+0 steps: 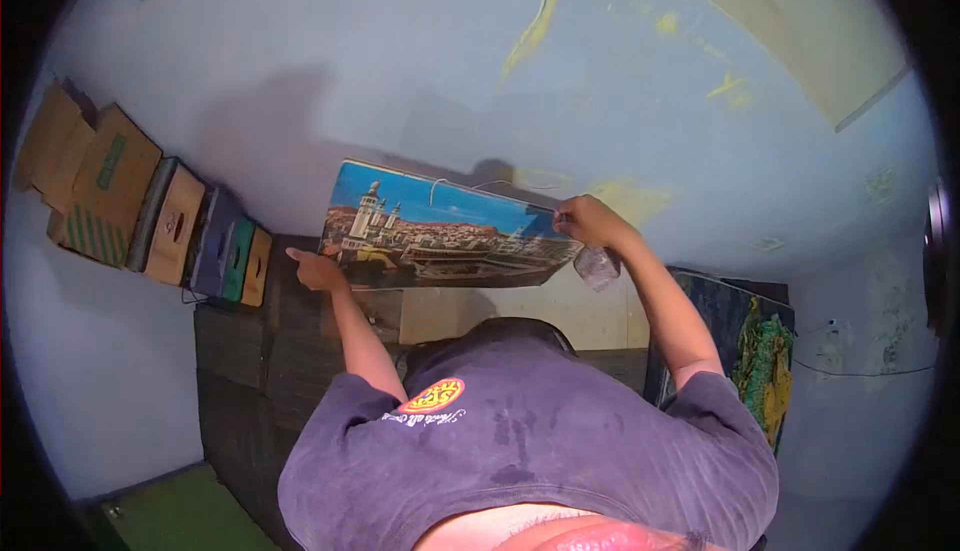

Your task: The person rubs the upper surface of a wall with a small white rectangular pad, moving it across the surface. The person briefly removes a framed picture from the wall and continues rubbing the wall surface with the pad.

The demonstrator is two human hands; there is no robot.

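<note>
A wide picture panel (440, 241) with a printed view of a town, white towers and blue sky leans slightly tilted near the wall in front of me. A thin pale string (480, 186) loops along its top edge. My left hand (318, 271) is at its lower left corner, one finger stretched out to the left and the others closed at the edge, partly hidden. My right hand (592, 221) pinches the right end of the panel near the top. Just below that hand hangs a crumpled clear plastic bag (597, 268); how it is held is hidden.
Cardboard boxes (115, 176) and several upright box files (210, 241) line the left wall. A pale wooden board (600, 301) lies behind the panel's lower edge. To the right stands a dark panel (690, 321) with green and yellow cloth (765, 371). Yellow patches mark the wall (400, 51).
</note>
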